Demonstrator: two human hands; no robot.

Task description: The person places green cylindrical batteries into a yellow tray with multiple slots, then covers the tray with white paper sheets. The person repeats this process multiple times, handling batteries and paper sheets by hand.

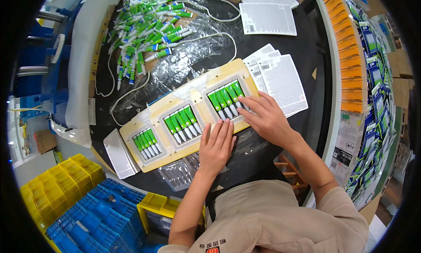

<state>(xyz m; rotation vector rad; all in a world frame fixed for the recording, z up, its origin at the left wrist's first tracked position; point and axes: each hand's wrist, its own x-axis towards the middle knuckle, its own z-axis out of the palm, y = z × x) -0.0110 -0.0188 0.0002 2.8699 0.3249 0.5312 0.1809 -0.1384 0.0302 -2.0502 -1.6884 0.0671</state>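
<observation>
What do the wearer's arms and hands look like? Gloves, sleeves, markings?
Left hand and right hand: ungloved, no rings or watch visible. Forearms bare. Short tan fabric sleeves, no marking visible on them; no cables on the arms.

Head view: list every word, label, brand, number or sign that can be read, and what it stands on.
Tan shirt: dark characters and a red emblem; wording not copied out.
Green tubes in the yellow tray: markings too small to read.
Loose tubes: too small.
White cards: fine print, barcodes; too small to read.
Blue-and-green packs at right: too small and blurred.
Printed sheet beside them: too small.
</observation>
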